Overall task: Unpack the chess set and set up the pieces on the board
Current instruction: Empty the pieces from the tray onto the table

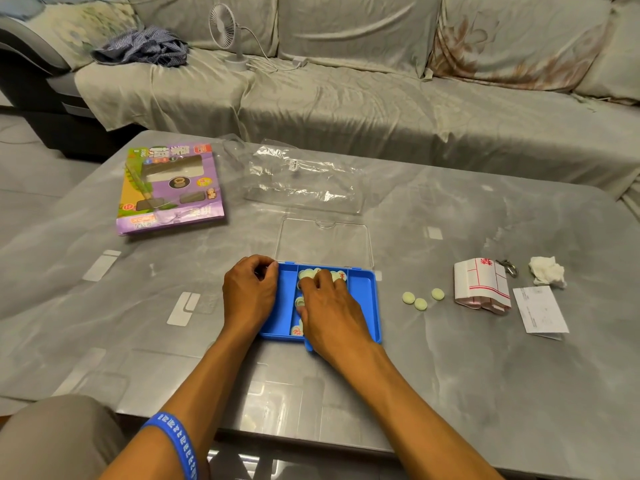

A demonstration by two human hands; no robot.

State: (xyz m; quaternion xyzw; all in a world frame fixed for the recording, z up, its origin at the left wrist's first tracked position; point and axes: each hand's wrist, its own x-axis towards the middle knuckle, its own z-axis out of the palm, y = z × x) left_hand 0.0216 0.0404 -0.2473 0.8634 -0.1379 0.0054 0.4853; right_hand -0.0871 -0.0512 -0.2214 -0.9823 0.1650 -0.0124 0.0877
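— The tray (363,299)?
— Bright blue, with a clear lid (325,244). The pieces (420,303) are pale green; some carry red characters.
— The box (169,188)?
— Purple with green and yellow print.
— The tabletop (450,375)?
— Grey, marbled with pale veins.
— The folded board (481,285)?
— White, red lines.
— The wristband (180,445)?
— Blue, white marks.

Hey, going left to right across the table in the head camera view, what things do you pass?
Purple box → clear plastic bag → blue case → three pale round pieces → folded paper board → crumpled tissue.
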